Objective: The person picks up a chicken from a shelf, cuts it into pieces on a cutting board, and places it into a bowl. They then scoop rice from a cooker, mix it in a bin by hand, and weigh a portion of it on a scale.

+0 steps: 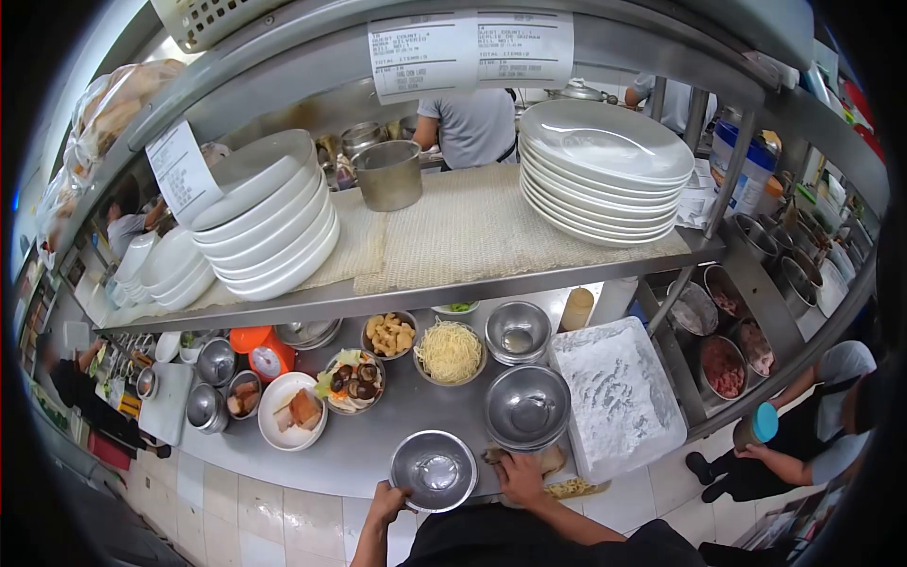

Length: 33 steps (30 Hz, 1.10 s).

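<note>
My left hand (pixel 387 499) grips the near rim of an empty steel bowl (pixel 435 470) at the front edge of the steel counter (pixel 368 449). To its right, my right hand (pixel 520 477) is closed over a pale floured piece of food (pixel 554 460) lying on the counter edge. That piece sits just beside a white tray of flour (pixel 614 397). A larger empty steel bowl (pixel 526 406) stands right behind my right hand.
Bowls of noodles (pixel 449 352), mushrooms (pixel 351 381) and fried pieces (pixel 390 334) fill the counter. The shelf above holds stacked white plates (pixel 605 170), a metal pot (pixel 387 175) and order tickets (pixel 468 52). A person (pixel 803 439) crouches at right with a teal-lidded jar.
</note>
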{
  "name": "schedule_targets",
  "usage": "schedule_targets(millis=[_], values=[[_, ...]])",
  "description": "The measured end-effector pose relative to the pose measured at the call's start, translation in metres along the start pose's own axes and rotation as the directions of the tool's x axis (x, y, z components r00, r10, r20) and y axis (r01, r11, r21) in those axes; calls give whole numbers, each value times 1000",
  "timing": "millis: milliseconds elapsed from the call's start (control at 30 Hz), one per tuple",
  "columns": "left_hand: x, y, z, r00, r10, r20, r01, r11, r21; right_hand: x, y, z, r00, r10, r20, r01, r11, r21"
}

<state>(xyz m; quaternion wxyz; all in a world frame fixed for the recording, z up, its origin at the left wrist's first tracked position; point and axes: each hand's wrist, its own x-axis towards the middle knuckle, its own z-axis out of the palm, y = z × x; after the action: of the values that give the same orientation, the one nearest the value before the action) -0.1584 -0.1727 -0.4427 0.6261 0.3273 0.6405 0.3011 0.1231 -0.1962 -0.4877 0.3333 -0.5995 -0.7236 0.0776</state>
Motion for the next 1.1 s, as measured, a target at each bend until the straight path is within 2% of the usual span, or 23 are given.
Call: schedule_targets(millis=[67, 133, 333, 433, 567, 767, 1100], values=[[-2, -4, 4, 1000, -7, -13, 7, 1000, -12, -1, 6, -9, 998, 18, 55, -18, 1000, 4], [-1, -8, 6, 1000, -10, -28, 9, 1000, -26, -1, 10, -20, 998, -11, -54, 10, 1000, -27], [-3, -13, 11, 999, -21, -43, 19, 999, -47, 0, 19, -22, 992, -45, -119, 48, 998, 28], [0, -14, 16, 999, -32, -26, 31, 999, -4, -1, 20, -21, 996, -22, -86, 29, 997, 77], [2, -17, 22, 999, -35, 0, 35, 998, -57, -5, 20, -23, 999, 0, -41, 3, 998, 70], [1, -13, 28, 999, -43, 22, 45, 993, -108, 3, 14, -29, 997, 1, -79, 9, 991, 131], [5, -22, 25, 999, -32, 36, 34, 997, -70, 3, 11, -28, 997, 36, -70, -25, 988, 152]])
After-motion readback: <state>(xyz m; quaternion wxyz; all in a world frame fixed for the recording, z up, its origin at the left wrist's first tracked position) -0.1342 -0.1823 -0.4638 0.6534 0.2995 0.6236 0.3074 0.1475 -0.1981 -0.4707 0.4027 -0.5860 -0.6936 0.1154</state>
